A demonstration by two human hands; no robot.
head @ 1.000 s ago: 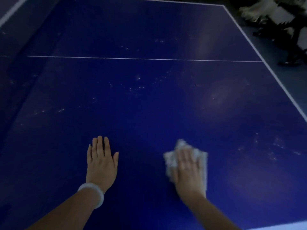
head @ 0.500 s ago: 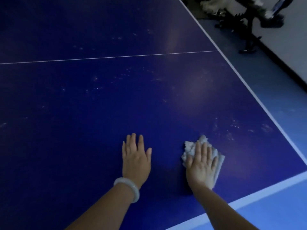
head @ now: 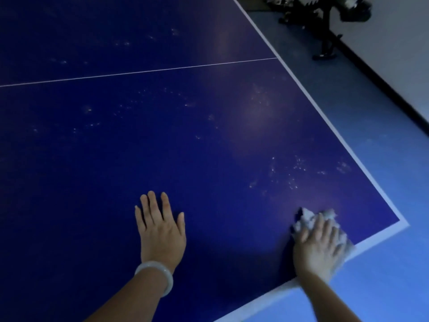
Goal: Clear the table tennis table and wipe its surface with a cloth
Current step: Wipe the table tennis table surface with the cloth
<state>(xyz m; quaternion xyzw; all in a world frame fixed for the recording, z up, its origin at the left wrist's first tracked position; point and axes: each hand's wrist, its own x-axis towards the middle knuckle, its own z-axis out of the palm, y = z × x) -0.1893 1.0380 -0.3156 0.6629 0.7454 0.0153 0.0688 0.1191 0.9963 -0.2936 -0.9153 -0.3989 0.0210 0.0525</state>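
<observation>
The crumpled white cloth [head: 308,220] lay on the dark blue table tennis table [head: 209,140], close to its near right corner beside the white edge line. The right hand [head: 319,248] pressed flat on top of it, fingers straight and slightly spread, though blurred. The left hand [head: 161,231] rested palm down on the bare surface well to the left, fingers straight and close together, thumb out, a pale smooth bangle [head: 156,274] on the wrist. Whitish specks [head: 292,170] dotted the table beyond the cloth.
</observation>
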